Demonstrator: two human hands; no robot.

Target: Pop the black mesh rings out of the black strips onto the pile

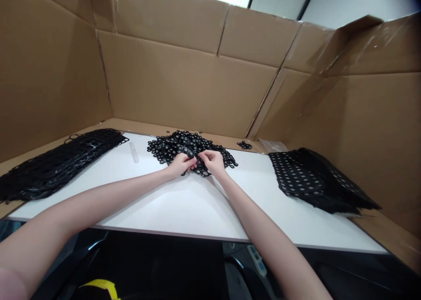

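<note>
At the front of a heap of small black rubber rings (177,140) on the white board, my two hands are close together. My left hand (180,164) is closed with thumb and fingers on a small black piece of rings (188,151), which looks like part of a perforated rubber sheet. Just to its right, my right hand (213,160) pinches with thumb and forefinger at the edge of that piece. What lies between the right fingertips is too small to make out. The hands cover part of the heap.
Stacked black perforated sheets (66,164) lie at the left, and more sheets (299,177) at the right. A clear plastic strip (133,152) lies left of the heap. Behind is a small ring cluster (244,145). Tall cardboard walls (164,80) surround the white board (171,216).
</note>
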